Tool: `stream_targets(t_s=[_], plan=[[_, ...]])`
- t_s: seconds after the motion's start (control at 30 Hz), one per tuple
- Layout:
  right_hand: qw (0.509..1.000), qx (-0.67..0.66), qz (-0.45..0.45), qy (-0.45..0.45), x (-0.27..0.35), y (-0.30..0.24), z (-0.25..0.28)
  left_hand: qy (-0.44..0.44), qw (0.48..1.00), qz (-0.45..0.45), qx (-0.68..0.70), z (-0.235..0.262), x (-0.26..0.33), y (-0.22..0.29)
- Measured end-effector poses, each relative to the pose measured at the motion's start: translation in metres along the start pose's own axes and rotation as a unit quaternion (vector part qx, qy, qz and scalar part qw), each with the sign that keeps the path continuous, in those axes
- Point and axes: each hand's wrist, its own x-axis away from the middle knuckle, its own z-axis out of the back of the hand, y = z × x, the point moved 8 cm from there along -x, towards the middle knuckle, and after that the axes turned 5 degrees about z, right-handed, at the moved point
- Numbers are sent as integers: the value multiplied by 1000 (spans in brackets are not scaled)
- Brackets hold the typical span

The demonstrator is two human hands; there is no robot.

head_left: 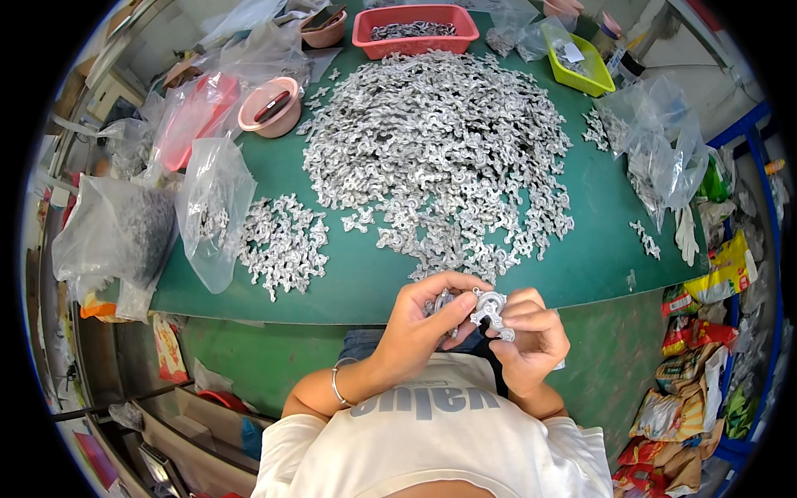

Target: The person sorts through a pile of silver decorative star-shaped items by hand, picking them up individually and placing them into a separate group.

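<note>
Just off the table's near edge, my left hand (408, 330) is closed around a few small silver-grey cast metal parts (440, 304). Its thumb presses against one curved metal part (490, 305) with a round boss and short arms. My right hand (533, 339) pinches the lower end of that same part between thumb and fingers, so both hands touch it. Beyond them a large heap of similar metal parts (440, 141) spreads over the green table (598, 257). A smaller pile of metal parts (284, 245) lies to the left.
At the back stand a red tub (361, 37) holding parts and a yellow-green basket (591, 84). A pink bowl (286, 124) holds a dark red object. Clear plastic bags (116, 228) crowd the left side. A white glove (686, 236) and another bag (664, 137) lie right.
</note>
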Motion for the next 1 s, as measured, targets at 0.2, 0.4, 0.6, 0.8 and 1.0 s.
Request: stream_targets(t_s=[0.2,0.4,0.6,0.8,1.0], plan=[[999,34,1,-10,-1,0,1,13,997,69,35,0,-3,-10],[995,89,-28,22,1,13,8,3,996,63,63,7,-11,-19],[945,206,-174,186,12,102,75,138,982,79,105,65,-28,-54],[821,543,-173,26,11,134,93,162,977,77,112,99,-18,-66],[825,547,-87,-110,-6,141,31,177,968,89,156,108,-15,-72]])
